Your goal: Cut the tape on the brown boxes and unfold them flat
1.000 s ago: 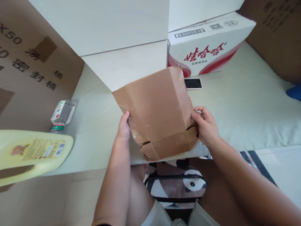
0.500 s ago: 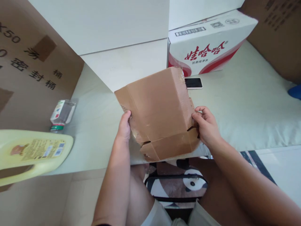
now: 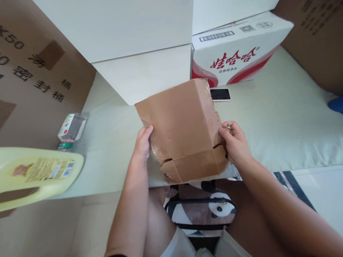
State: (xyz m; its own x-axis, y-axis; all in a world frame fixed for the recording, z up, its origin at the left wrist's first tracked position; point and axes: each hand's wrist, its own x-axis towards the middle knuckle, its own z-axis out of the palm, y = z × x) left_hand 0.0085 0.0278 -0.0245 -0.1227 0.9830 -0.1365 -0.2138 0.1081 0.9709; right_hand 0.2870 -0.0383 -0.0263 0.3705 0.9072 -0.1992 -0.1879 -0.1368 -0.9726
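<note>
Pale green cloth (image 3: 268, 135) is spread under the work, with boxes set around it. At far left, a large brown carton (image 3: 24, 103) is fronted by a yellow jug (image 3: 53, 162) and a clear bottle (image 3: 72, 130). White boxes (image 3: 152, 75) are stacked next, close behind the work, so room on that side is probably limited. By the left hand (image 3: 142, 144), thumb on top, the left edge of the creased cardboard (image 3: 184, 121) is gripped; the sheet is already opened out and lifted, not yet set down, and whether more folding is left cannot be told. Its right edge is pinched by the right hand (image 3: 235, 142). Beyond it, a phone (image 3: 221, 94) is partly covered, before a red-and-white box (image 3: 238, 59). Farthest right, a second carton (image 3: 313, 46) and a blue object (image 3: 336, 104) are only partly seen.
</note>
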